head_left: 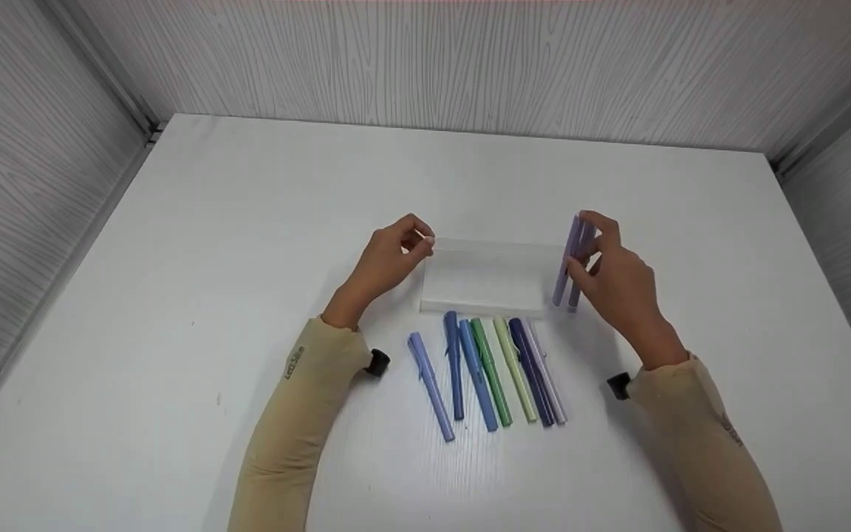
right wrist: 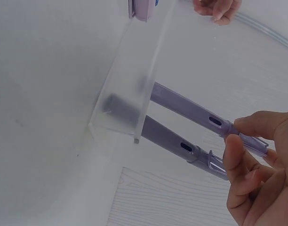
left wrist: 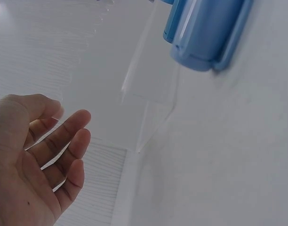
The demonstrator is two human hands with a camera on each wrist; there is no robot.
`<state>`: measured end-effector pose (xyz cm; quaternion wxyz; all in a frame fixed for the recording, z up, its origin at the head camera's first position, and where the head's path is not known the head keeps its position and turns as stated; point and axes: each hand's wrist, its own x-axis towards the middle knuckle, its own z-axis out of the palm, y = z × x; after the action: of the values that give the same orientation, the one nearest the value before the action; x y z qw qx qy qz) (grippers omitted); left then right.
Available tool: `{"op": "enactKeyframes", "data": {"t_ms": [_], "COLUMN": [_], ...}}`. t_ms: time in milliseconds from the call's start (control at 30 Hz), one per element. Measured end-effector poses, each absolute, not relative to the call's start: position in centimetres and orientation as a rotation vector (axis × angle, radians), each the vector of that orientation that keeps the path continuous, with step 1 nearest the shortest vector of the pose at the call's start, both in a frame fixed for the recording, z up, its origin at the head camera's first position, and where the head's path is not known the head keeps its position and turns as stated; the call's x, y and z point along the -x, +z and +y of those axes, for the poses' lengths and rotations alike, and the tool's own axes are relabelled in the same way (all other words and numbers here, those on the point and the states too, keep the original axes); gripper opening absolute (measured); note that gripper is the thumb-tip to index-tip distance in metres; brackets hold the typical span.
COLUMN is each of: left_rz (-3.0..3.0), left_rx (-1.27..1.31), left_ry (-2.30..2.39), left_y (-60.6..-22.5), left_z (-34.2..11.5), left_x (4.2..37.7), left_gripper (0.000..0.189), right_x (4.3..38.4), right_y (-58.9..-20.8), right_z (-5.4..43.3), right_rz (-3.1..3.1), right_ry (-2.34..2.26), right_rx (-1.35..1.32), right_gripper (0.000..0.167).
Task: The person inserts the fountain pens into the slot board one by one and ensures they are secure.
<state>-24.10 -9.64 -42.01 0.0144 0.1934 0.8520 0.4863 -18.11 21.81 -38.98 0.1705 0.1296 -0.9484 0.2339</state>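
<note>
A clear plastic box (head_left: 481, 307) lies on the white table between both hands. At its far left corner my left hand (head_left: 388, 260) pinches the thin edge between thumb and forefinger, the other fingers loosely bent. My right hand (head_left: 621, 288) grips two purple pens at the box's right end, a lighter pen (right wrist: 188, 107) and a greyer pen (right wrist: 165, 139). They stand steeply tilted, side by side and slightly apart, their clips up by the fingers. Seen from the right wrist, the lower ends are behind the box's clear wall (right wrist: 134, 84).
Several pens lie in a loose row in front of the box, among them a lavender-blue pen (head_left: 433, 388), a green pen (head_left: 492, 373), a yellow-green pen (head_left: 516, 373) and a dark violet pen (head_left: 532, 373). Wood-grain panels (head_left: 470, 66) enclose the table's back and sides.
</note>
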Motion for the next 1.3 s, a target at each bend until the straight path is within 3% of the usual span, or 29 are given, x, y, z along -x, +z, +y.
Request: {"op": "enactKeyframes", "data": {"t_ms": [1300], "left_rz": [2.646], "left_rx": [-0.559], "left_ry": [1.509], "left_y": [-42.18], "left_z": [-9.51], "left_x": [24.26], "left_gripper": [0.015], "right_x": [18.49], "right_y": [-38.89], "right_z": [21.34], "right_rz": [-2.779], "right_ry": [0.555], "right_rx": [-0.312], "right_gripper": [0.064]}}
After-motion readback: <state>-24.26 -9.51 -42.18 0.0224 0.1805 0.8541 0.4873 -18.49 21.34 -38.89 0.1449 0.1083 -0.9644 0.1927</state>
